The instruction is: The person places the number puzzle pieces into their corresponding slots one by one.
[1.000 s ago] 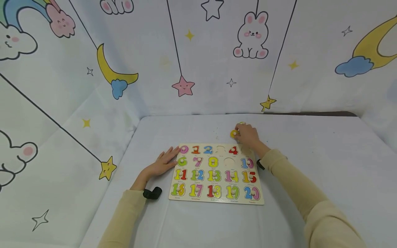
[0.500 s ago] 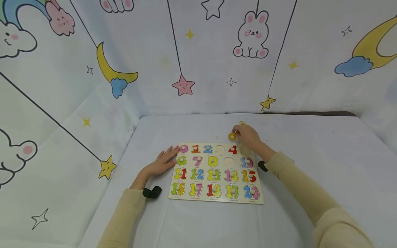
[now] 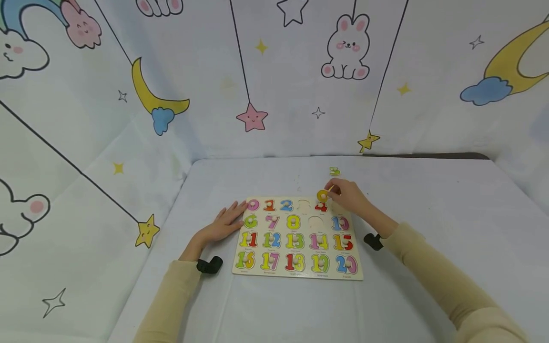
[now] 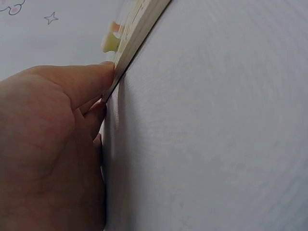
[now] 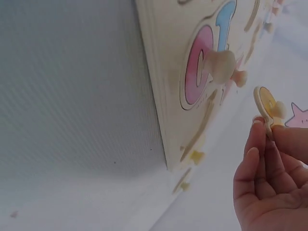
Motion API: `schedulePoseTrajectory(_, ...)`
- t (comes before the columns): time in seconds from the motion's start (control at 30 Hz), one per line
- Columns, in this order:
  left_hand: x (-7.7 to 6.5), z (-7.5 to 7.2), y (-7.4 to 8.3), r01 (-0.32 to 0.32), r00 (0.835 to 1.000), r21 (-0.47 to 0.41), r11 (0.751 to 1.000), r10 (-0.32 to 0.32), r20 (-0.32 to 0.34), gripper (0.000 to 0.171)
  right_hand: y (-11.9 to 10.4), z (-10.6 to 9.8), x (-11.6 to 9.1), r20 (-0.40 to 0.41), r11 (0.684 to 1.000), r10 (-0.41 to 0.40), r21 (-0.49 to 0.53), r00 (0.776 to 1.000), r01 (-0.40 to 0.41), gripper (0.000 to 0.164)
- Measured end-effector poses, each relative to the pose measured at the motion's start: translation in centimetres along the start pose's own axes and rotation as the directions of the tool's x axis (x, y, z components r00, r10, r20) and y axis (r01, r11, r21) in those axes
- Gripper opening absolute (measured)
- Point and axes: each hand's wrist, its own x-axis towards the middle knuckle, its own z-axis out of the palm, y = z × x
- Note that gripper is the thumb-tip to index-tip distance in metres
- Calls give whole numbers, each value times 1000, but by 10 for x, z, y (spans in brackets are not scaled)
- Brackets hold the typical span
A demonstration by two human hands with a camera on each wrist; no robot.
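A wooden number puzzle board (image 3: 307, 252) lies on the white-covered table, with knobbed pieces in most recesses. My right hand (image 3: 348, 194) pinches a yellow number piece (image 3: 322, 196) over the board's far edge, beside the red 4 (image 3: 320, 206). In the right wrist view, thumb and fingertips grip the lower part of this yellow piece (image 5: 267, 105), below its round loop and knob. The 3 and 9 recesses show bare wood. My left hand (image 3: 220, 226) rests flat at the board's left edge; in the left wrist view its thumb (image 4: 96, 79) touches the side of the board.
A green 3 piece (image 3: 334, 171) lies on the table beyond the board. Two small yellow knobbed pieces, one of them this yellow piece (image 5: 196, 156), show past the board's edge in the right wrist view. A printed cloth backdrop (image 3: 291, 133) rises behind the table.
My right hand has drawn back toward the board with the yellow piece, uncovering the green 3 behind it. My left hand has stayed at the board's left edge.
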Motion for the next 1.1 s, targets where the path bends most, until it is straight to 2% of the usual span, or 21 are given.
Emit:
schedulePoseTrajectory(0.2,-2,-3,4,-19,1000,-24,1000,19,10,60,-11,3,-20,87,999,-22,46,996,18,37)
schedulePoseTrajectory(0.3,-2,-3,5,-3,1000,-19,1000,3,15,60,-17,8,-26,139,997,-21,75,990,11,37)
schedulePoseTrajectory(0.43,-2,-3,4,13,1000,-21,1000,-12,15,60,-21,18,-31,163,997,-18,74,986,5,27)
schedulePoseTrajectory(0.63,-1,-2,3,6,1000,-18,1000,-6,16,59,-23,29,-33,124,999,4,42,992,-10,13)
schedulePoseTrajectory(0.87,-1,-2,5,9,1000,-19,1000,-9,11,59,-29,32,-32,28,999,1,47,1000,-3,23)
schedulePoseTrajectory(0.97,-1,-3,6,13,1000,-17,1000,-13,14,59,-31,34,-30,33,998,16,61,999,-18,25)
schedulePoseTrajectory(1.1,-1,-2,5,16,1000,-17,1000,-16,14,60,-28,38,-28,49,1000,15,25,999,-17,24)
